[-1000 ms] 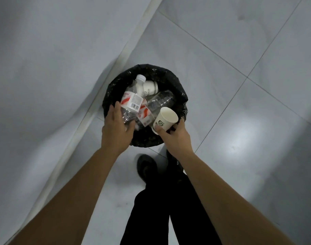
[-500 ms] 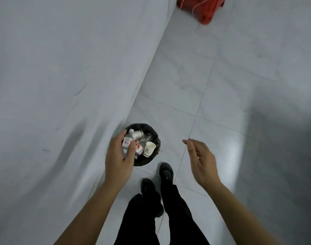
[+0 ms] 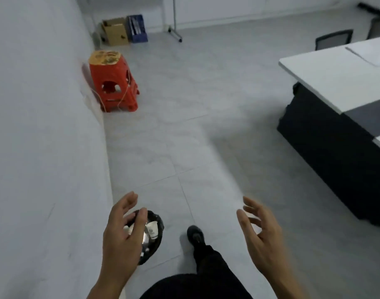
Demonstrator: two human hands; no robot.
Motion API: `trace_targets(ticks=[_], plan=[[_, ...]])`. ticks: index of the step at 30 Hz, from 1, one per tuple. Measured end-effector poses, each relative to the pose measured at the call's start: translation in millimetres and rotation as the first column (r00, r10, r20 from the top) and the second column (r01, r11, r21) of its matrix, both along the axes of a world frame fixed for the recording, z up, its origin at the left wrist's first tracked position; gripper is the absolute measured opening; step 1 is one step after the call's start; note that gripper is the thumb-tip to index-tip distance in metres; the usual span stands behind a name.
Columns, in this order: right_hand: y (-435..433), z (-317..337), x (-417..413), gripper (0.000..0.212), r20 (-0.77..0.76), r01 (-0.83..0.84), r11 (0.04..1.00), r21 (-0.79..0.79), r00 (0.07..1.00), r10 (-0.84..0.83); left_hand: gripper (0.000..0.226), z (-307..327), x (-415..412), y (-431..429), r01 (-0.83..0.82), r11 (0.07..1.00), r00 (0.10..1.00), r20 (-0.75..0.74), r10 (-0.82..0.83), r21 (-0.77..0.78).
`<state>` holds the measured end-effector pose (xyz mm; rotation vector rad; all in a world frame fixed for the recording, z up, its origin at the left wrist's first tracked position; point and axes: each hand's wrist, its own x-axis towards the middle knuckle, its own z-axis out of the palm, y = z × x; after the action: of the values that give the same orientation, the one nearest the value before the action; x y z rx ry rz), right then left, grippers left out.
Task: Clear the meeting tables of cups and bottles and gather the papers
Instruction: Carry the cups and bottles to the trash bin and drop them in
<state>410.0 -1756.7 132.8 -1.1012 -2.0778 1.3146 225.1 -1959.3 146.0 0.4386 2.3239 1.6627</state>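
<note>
Now both hands empty, left hand (image 3: 122,234) and right hand (image 3: 260,231) loosely spread, lower frame, above the black-lined bin (image 3: 156,238) of cups and bottles

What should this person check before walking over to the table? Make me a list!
1. Left hand free: ok, fingers relaxed, holding nothing.
2. Right hand free: ok, open and holding nothing.
3. Paper cup in the bin: ok, it lies inside.
4. Papers gathered: not ok, the sheets lie on the table.
5. Cups or bottles left on the table: cannot tell, only part of it shows.
</note>
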Motion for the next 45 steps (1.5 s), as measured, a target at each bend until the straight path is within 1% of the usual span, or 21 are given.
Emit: trace_targets(ticks=[3,5,8,10,12,14,16,19,23,27,30,35,41,43,45], plan=[[-33,-18,78,0.043,0.084,0.158,0.987,0.016,0.984,-0.158,0.038,-25,38,-4,0.171,0.985,0.982,0.083,-0.169,-0.01],[-52,-22,127,0.049,0.116,0.276,0.961,0.03,0.954,-0.278,0.04,-35,66,5,0.267,0.964,0.955,0.135,-0.264,-0.003],[-75,-17,196,0.055,0.123,0.466,0.883,0.054,0.875,-0.469,0.035,-35,110,37,0.429,0.903,0.895,0.128,-0.427,0.015],[-84,-10,239,0.056,0.102,0.592,0.803,0.075,0.796,-0.596,0.036,-24,140,66,0.558,0.83,0.826,0.092,-0.556,0.008],[-91,-5,279,0.057,0.08,0.702,0.707,0.083,0.703,-0.707,0.041,-11,172,99,0.675,0.738,0.737,0.045,-0.675,0.0],[-94,-3,318,0.059,0.06,0.785,0.613,0.092,0.61,-0.79,0.046,1,208,132,0.776,0.63,0.63,-0.01,-0.776,-0.019],[-94,-6,355,0.059,0.04,0.843,0.531,0.081,0.53,-0.847,0.048,8,248,165,0.843,0.536,0.534,-0.057,-0.844,-0.037],[-85,-16,410,0.055,0.024,0.895,0.444,0.038,0.443,-0.896,0.046,4,315,205,0.896,0.439,0.432,-0.097,-0.897,-0.074],[-59,-24,488,0.056,0.024,0.923,0.384,0.009,0.384,-0.923,0.04,-9,412,245,0.919,0.386,0.379,-0.094,-0.921,-0.078],[-19,-21,566,0.056,0.017,0.922,0.386,0.04,0.385,-0.923,0.042,-11,503,285,0.939,0.335,0.329,-0.076,-0.941,-0.08],[15,-13,618,0.055,0.009,0.92,0.39,0.037,0.39,-0.921,0.048,0,555,317,0.951,0.301,0.296,-0.076,-0.952,-0.071],[84,-19,685,0.054,0.003,0.92,0.392,0.019,0.393,-0.92,0.052,-5,618,383,0.949,0.306,0.302,-0.064,-0.951,-0.078],[196,-43,774,0.057,0.063,0.922,0.387,0.0,0.386,-0.92,0.049,-39,713,499,0.956,0.289,0.292,0.034,-0.956,-0.056],[242,-40,813,0.06,0.085,0.933,0.36,0.013,0.358,-0.93,0.047,-44,756,552,0.97,0.24,0.242,0.05,-0.969,-0.047],[285,-29,857,0.06,0.098,0.949,0.314,0.011,0.312,-0.945,0.048,-38,801,605,0.981,0.187,0.19,0.048,-0.981,-0.047]])
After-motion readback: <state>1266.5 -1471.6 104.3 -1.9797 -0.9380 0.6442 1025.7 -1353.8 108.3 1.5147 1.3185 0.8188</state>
